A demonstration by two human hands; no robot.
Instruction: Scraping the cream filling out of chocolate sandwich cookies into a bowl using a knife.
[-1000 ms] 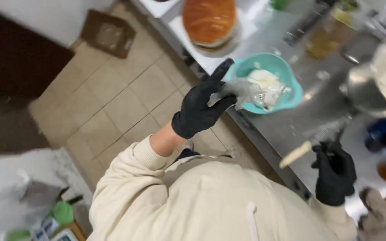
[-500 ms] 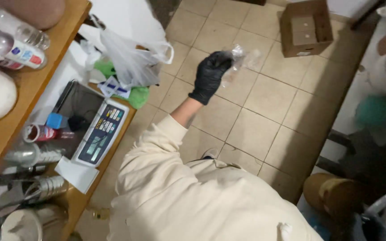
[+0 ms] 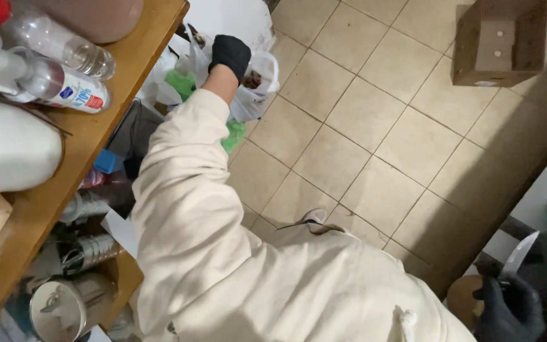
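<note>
step: discarding scrap | left hand [image 3: 229, 54] gloved, down at mouth of white plastic bag [image 3: 257, 88] on floor, fingers hidden, grip unclear | right hand [image 3: 508, 310] clamped on knife [image 3: 519, 254] | next: likely pull left hand clear of the bag

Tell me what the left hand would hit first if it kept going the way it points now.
Most likely the open white plastic bag on the floor: the gloved left hand reaches down at its mouth, apparently already touching it, though depth is hard to judge.
</note>
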